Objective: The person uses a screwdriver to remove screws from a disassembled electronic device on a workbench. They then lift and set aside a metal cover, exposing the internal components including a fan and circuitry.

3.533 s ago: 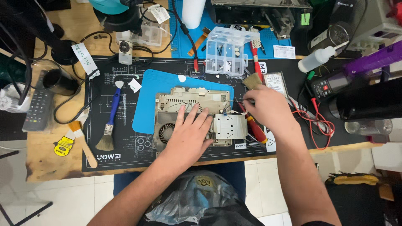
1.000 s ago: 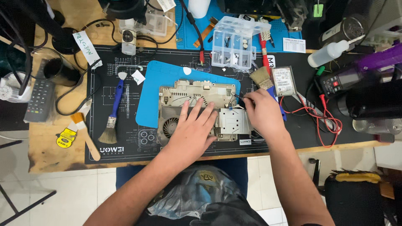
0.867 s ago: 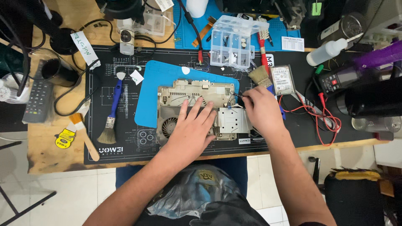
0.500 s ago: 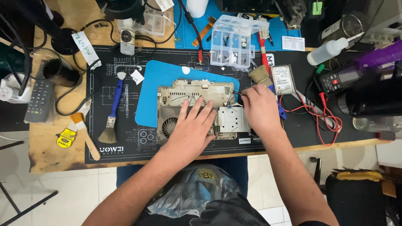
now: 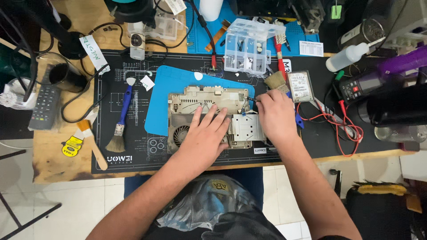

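A beige laptop chassis (image 5: 209, 100) with a round fan (image 5: 180, 134) and a metal plate (image 5: 246, 126) lies on a blue mat (image 5: 162, 95). My left hand (image 5: 204, 135) lies flat on its middle, fingers spread. My right hand (image 5: 276, 116) sits at the chassis's right edge, pinching a thin screwdriver (image 5: 250, 98) whose tip touches the board's upper right corner.
A black work mat (image 5: 120, 160) covers a wooden bench. A blue-handled brush (image 5: 121, 120), a wooden brush (image 5: 92, 144), a clear parts box (image 5: 247, 51), a hard drive (image 5: 300, 86), a multimeter (image 5: 362, 84) with red leads, a remote (image 5: 44, 106) and a squeeze bottle (image 5: 348, 56) surround it.
My right hand has shifted slightly along the chassis's right edge with the screwdriver. My left hand keeps pressing on the board. The view has moved a little.
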